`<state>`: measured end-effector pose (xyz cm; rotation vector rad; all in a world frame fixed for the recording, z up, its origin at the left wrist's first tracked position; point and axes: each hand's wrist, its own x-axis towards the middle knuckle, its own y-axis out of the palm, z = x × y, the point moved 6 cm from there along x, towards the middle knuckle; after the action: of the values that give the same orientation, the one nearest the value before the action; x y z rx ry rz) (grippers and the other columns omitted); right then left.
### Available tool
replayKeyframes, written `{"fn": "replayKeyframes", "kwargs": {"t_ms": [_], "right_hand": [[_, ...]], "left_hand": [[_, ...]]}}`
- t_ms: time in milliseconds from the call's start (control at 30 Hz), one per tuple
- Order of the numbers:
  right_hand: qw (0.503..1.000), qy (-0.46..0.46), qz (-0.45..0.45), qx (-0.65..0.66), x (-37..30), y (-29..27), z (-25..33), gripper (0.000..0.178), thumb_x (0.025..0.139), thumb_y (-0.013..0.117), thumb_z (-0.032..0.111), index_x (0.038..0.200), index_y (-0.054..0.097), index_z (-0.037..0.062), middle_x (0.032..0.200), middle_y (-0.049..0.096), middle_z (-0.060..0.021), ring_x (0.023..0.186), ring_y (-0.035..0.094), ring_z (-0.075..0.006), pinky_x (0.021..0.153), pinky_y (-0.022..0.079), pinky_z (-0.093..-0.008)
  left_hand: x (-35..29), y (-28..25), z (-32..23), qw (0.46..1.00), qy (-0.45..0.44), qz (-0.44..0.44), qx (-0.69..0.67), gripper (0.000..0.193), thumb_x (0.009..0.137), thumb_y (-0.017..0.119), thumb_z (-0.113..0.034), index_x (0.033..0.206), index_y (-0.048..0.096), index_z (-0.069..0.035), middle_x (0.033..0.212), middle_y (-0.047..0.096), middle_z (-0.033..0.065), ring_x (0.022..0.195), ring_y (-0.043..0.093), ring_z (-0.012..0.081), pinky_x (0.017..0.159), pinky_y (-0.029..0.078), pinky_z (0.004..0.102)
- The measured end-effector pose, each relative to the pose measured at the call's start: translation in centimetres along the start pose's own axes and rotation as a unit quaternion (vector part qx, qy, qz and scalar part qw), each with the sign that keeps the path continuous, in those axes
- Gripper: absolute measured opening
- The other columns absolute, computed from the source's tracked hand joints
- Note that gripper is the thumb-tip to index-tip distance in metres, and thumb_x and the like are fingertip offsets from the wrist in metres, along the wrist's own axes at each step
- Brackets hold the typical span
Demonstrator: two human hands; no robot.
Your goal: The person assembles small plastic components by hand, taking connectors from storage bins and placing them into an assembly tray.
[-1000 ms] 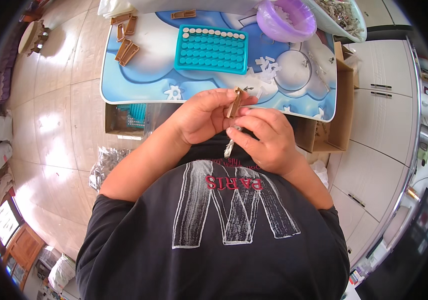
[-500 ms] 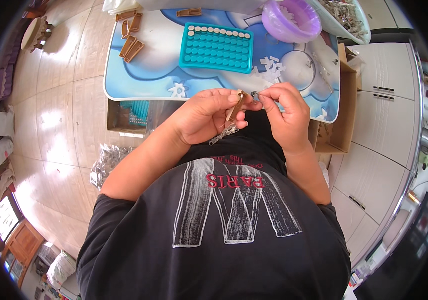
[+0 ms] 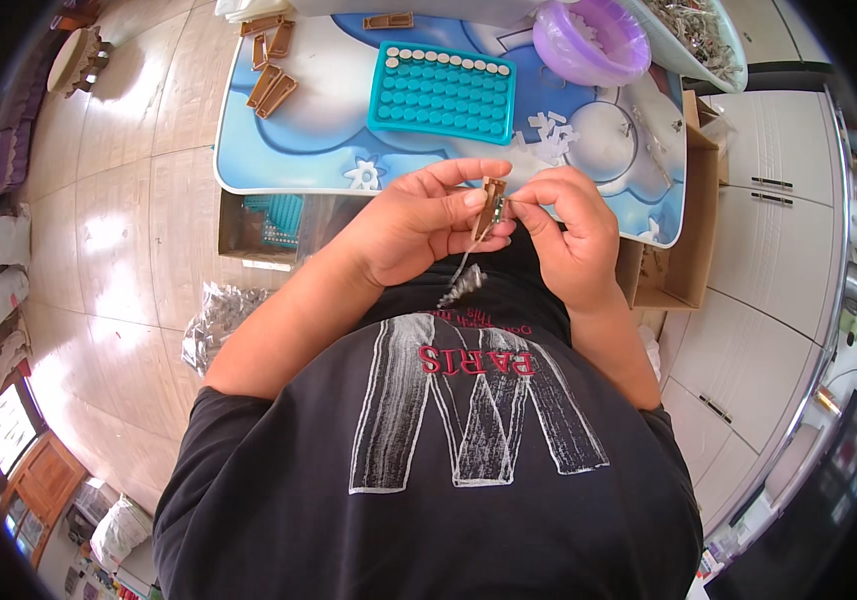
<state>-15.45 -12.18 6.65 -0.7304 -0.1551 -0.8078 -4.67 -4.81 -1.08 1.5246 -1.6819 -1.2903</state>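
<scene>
Brown clip (image 3: 492,205) between both hands

Black short-sleeved T-shirt, white-and-red print

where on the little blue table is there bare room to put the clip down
Free: the table between the teal tray and the near edge, just beyond the left hand; also the strip between the brown clothespin pieces and the tray. Crowded: the far right corner, with the purple bowl and small metal parts near it.
</scene>
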Motion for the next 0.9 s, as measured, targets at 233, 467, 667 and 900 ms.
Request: {"fn": "replayKeyframes", "kwargs": {"t_ms": [233, 467, 667, 900], "right_hand": [[0.998, -0.033, -0.021, -0.051, 0.6, 0.2, 0.5, 0.011, 0.071, 0.068, 0.003, 0.077, 0.059, 0.0029, 0.074, 0.058, -0.0081, 0.066, 0.054, -0.0264, 0.059, 0.042, -0.0346], [0.987, -0.064, 0.017, -0.146, 0.9, 0.2, 1.2, 0.012, 0.068, 0.068, 0.005, 0.076, 0.059, 0.006, 0.075, 0.058, -0.0055, 0.071, 0.055, -0.0261, 0.063, 0.043, -0.0368], [0.985, -0.072, 0.026, -0.152, 0.7, 0.7, 1.1, 0.011, 0.068, 0.068, 0.006, 0.075, 0.059, 0.0059, 0.075, 0.057, -0.0058, 0.071, 0.056, -0.0258, 0.064, 0.043, -0.0372], [0.996, 0.01, 0.006, -0.084, 0.1, 1.4, 0.1, 0.014, 0.073, 0.069, 0.01, 0.078, 0.057, 0.0049, 0.076, 0.058, -0.0069, 0.071, 0.056, -0.0274, 0.064, 0.043, -0.0369]], "left_hand": [[-0.2, 0.6, -0.1, 0.999, 0.009, -0.021, 0.031, 0.041, 0.091, 0.055, -0.017, 0.129, 0.047, -0.003, 0.107, 0.061, 0.0111, 0.097, 0.062, 0.0209, 0.087, 0.052, 0.0363], [-0.5, 0.9, -0.4, 0.992, 0.01, -0.078, 0.102, 0.039, 0.094, 0.051, -0.017, 0.13, 0.046, -0.002, 0.108, 0.061, 0.0109, 0.096, 0.062, 0.0201, 0.084, 0.053, 0.0338], [-0.5, 0.7, -0.5, 0.971, 0.027, -0.125, 0.203, 0.038, 0.095, 0.05, -0.017, 0.128, 0.047, 0.001, 0.105, 0.062, 0.0102, 0.093, 0.063, 0.017, 0.082, 0.053, 0.0309], [-0.6, -0.1, -0.5, 0.962, 0.037, -0.19, 0.195, 0.028, 0.096, 0.047, -0.015, 0.117, 0.051, 0.003, 0.111, 0.06, 0.0114, 0.099, 0.061, 0.0175, 0.088, 0.05, 0.0308]]}}
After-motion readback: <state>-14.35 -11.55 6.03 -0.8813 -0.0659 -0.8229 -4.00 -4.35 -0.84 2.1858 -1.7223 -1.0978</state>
